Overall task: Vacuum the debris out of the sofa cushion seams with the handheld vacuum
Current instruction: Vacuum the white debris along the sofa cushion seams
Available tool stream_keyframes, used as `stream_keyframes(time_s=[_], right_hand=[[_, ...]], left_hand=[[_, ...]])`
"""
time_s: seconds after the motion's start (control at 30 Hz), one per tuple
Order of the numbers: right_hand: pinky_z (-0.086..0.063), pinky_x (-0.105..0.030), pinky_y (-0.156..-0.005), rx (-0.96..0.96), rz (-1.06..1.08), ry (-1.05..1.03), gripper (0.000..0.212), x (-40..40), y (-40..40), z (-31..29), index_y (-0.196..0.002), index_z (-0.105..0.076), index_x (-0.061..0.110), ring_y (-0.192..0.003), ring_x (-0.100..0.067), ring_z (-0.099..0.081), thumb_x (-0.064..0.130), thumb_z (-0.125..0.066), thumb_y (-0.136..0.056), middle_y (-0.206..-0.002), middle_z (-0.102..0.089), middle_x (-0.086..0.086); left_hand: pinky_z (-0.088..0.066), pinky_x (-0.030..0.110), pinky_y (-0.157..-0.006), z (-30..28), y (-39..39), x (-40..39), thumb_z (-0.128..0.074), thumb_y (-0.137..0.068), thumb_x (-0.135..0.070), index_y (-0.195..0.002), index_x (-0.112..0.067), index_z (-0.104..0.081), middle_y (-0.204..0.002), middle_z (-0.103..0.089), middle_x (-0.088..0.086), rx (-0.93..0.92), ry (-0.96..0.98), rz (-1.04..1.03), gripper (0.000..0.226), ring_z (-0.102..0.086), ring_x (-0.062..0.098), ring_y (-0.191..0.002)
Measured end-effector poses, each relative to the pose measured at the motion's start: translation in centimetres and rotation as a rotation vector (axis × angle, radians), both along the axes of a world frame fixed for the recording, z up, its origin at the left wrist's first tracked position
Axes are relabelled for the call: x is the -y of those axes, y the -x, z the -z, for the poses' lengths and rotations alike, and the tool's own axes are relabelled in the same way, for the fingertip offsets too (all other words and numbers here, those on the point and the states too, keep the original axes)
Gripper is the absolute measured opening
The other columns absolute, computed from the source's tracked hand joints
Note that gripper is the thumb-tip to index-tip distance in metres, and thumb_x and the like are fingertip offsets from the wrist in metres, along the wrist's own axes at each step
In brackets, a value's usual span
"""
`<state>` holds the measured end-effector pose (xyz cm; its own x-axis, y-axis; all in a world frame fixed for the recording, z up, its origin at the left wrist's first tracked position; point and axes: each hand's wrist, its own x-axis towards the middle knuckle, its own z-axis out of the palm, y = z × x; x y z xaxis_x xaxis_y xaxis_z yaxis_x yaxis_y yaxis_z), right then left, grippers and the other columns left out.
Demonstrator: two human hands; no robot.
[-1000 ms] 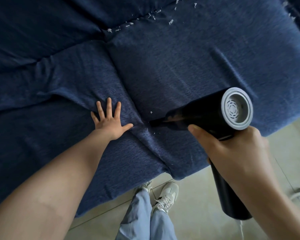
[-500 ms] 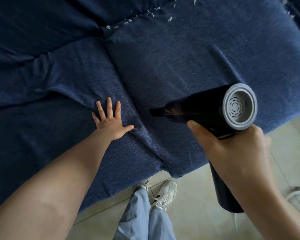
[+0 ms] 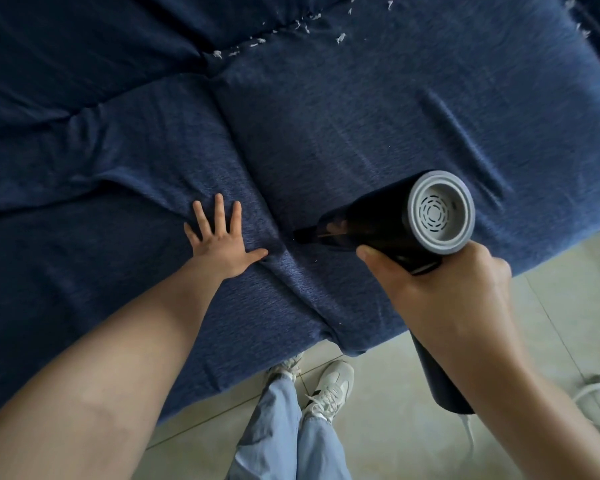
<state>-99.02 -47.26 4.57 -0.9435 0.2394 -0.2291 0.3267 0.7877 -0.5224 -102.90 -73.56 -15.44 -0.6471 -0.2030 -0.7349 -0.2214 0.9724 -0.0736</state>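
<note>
My right hand point(image 3: 444, 292) grips the handle of a black handheld vacuum point(image 3: 388, 220) with a grey round rear cap. Its narrow nozzle tip point(image 3: 300, 234) points left into the seam point(image 3: 257, 188) between two dark blue sofa cushions point(image 3: 361, 116). My left hand point(image 3: 220, 239) lies flat with fingers spread on the left cushion, just left of the seam and pressing the fabric. White debris bits point(image 3: 257, 41) lie along the far back seam at the top, with more near the top right corner point(image 3: 581, 29).
The sofa's front edge runs diagonally above a pale tiled floor point(image 3: 499, 306). My legs in light jeans and white sneakers point(image 3: 329, 389) stand against the sofa front. A white cord point(image 3: 596, 389) lies on the floor at the right.
The small white bits near the nozzle one second ago are gone. The vacuum has lifted slightly and its nozzle has moved a little up along the seam. My left hand stays put.
</note>
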Motion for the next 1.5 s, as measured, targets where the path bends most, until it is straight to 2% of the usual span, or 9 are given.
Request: stream_keyframes(time_s=[0.37,0.57,0.83,1.03,1.1,1.17,1.27,1.37,1.5], right_hand=[[-0.049,-0.033,-0.063,0.04,-0.045,-0.011,0.051,-2.2,-0.5,-1.2,-0.062,-0.048,0.027,-0.076,-0.032,-0.063,0.074,-0.06,-0.051,-0.059,-0.053,0.008],[-0.037,-0.027,-0.061,0.005,-0.052,-0.001,0.049,-2.7,-1.0,-1.1,-0.058,-0.044,0.029,-0.073,-0.029,-0.061,0.075,-0.059,-0.052,-0.054,-0.043,0.018],[-0.034,-0.023,-0.063,0.006,-0.042,0.056,0.055,-1.1,-0.3,2.0,-0.073,-0.053,0.032,-0.069,-0.011,-0.041,0.082,-0.049,-0.051,-0.06,-0.044,0.02],[-0.036,-0.023,-0.06,0.065,-0.071,0.012,0.062,-1.9,-0.2,1.7,-0.074,-0.056,0.029,-0.074,-0.022,-0.057,0.084,-0.046,-0.048,-0.063,-0.05,0.011],[-0.031,-0.02,-0.049,0.064,-0.087,0.007,0.056,-2.3,0.0,1.3,-0.068,-0.051,0.031,-0.062,-0.015,-0.047,0.083,-0.048,-0.049,-0.059,-0.045,0.017],[-0.027,-0.014,-0.049,0.054,-0.091,0.021,0.054,-2.5,0.4,1.0,-0.067,-0.05,0.031,-0.058,-0.008,-0.039,0.083,-0.05,-0.049,-0.057,-0.043,0.019],[-0.034,-0.023,-0.056,0.047,-0.067,0.061,0.054,-2.2,1.1,0.8,-0.071,-0.053,0.031,-0.072,-0.021,-0.055,0.081,-0.051,-0.05,-0.061,-0.048,0.016],[-0.038,-0.024,-0.062,-0.006,-0.035,0.116,0.061,-1.6,2.6,0.7,-0.078,-0.059,0.028,-0.08,-0.021,-0.061,0.082,-0.051,-0.05,-0.069,-0.061,0.011],[-0.034,-0.022,-0.055,-0.041,-0.008,0.17,0.057,-0.8,5.6,0.9,-0.077,-0.059,0.028,-0.064,-0.002,-0.044,0.079,-0.057,-0.055,-0.066,-0.055,0.016]], left_hand=[[0.005,0.064,-0.113,-0.4,-0.9,-2.2,-0.032,-0.092,-0.068,-0.147,-0.028,0.028,-0.148,0.046,0.004,0.021,0.014,-0.049,0.091,0.036,0.043,-0.136],[0.007,0.064,-0.113,-0.3,-1.3,-2.4,-0.03,-0.094,-0.065,-0.148,-0.028,0.027,-0.148,0.046,0.003,0.017,0.006,-0.038,0.087,0.037,0.042,-0.136],[0.006,0.064,-0.113,0.3,-1.5,-2.3,-0.029,-0.093,-0.067,-0.148,-0.029,0.027,-0.148,0.045,0.002,-0.018,0.024,-0.018,0.087,0.035,0.043,-0.137],[0.006,0.065,-0.112,0.5,-1.6,-2.1,-0.03,-0.094,-0.066,-0.149,-0.028,0.026,-0.149,0.044,0.004,-0.051,0.01,-0.004,0.087,0.035,0.044,-0.136],[0.004,0.065,-0.113,0.5,-1.7,-2.1,-0.031,-0.094,-0.066,-0.15,-0.028,0.024,-0.151,0.041,0.004,-0.07,0.023,-0.004,0.087,0.033,0.044,-0.137],[0.003,0.064,-0.113,0.5,-1.7,-2.3,-0.033,-0.093,-0.065,-0.152,-0.027,0.019,-0.154,0.036,0.005,-0.113,0.045,0.006,0.087,0.029,0.045,-0.139],[0.01,0.063,-0.112,0.4,-1.7,-2.7,-0.031,-0.092,-0.067,-0.154,-0.026,0.01,-0.159,0.024,0.007,-0.175,0.127,0.053,0.084,0.026,0.047,-0.14],[0.013,0.062,-0.111,0.4,-1.2,-2.6,-0.025,-0.093,-0.067,-0.155,-0.023,-0.001,-0.161,0.012,0.012,-0.213,0.188,0.115,0.079,0.024,0.047,-0.14],[0.01,0.059,-0.113,0.2,0.9,-1.8,-0.025,-0.094,-0.064,-0.154,-0.018,-0.007,-0.162,0.008,0.011,-0.233,0.179,0.102,0.078,0.022,0.044,-0.142]])
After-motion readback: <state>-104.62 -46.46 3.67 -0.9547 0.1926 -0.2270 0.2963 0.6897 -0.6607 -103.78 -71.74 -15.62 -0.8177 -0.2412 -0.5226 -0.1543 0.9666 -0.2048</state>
